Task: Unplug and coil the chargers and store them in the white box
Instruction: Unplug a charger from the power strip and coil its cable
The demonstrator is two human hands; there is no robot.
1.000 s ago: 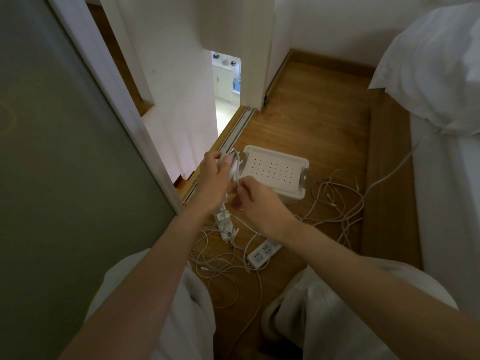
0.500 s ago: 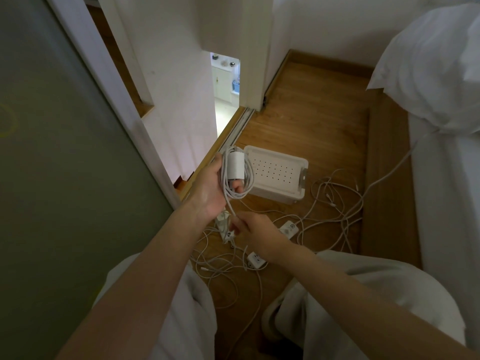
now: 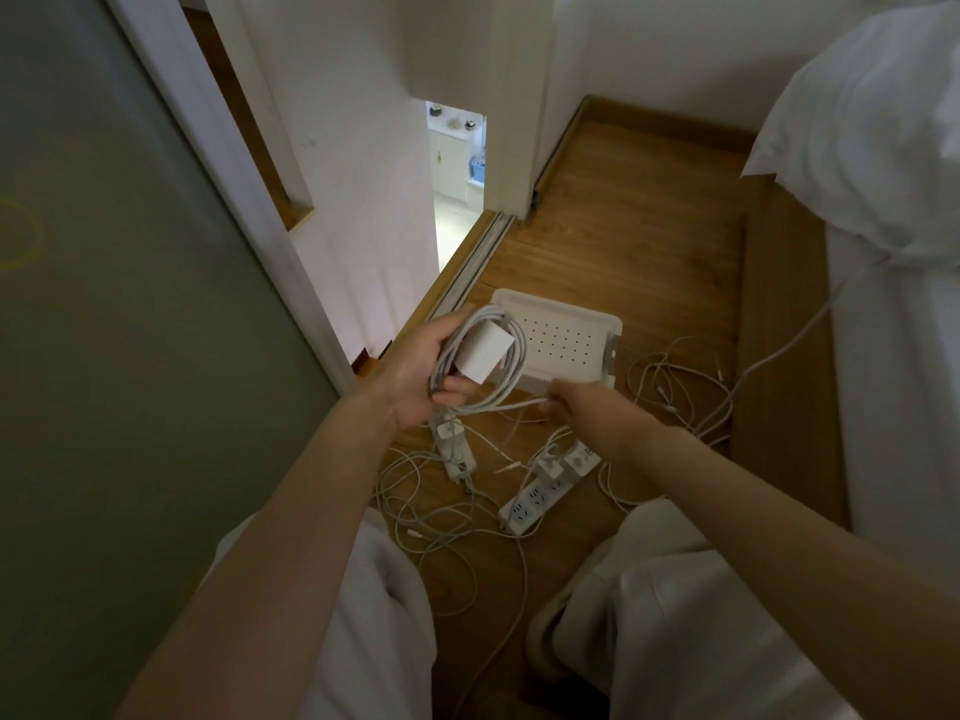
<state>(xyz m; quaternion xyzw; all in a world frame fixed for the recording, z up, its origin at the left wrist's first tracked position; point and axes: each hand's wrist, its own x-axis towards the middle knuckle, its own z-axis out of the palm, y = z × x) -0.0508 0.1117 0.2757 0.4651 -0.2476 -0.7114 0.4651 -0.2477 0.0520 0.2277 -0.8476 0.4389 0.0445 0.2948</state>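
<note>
My left hand [image 3: 415, 371] grips a white charger block [image 3: 480, 356] with its cable looped in a coil [image 3: 506, 379] around it. The loose end of that cable [image 3: 524, 405] runs right to my right hand [image 3: 576, 405], which pinches it just in front of the white box. The white box [image 3: 566, 340], with a dotted bottom, sits on the wooden floor right behind both hands. Below lie a white power strip [image 3: 540, 491] with two chargers plugged in and a second strip [image 3: 454, 449] with a charger, among tangled white cables [image 3: 447, 522].
More loose cables [image 3: 685, 392] lie right of the box, one running up onto the white bed [image 3: 893, 356] at the right. A sliding door [image 3: 130, 304] stands at the left with its floor track [image 3: 467, 267] beside the box. My knees in pale trousers [image 3: 675, 589] frame the floor.
The coil has grown and tilted flatter in my left hand. My right hand dropped toward the floor cables, then rose and moved right with the cable end, now near the box's front.
</note>
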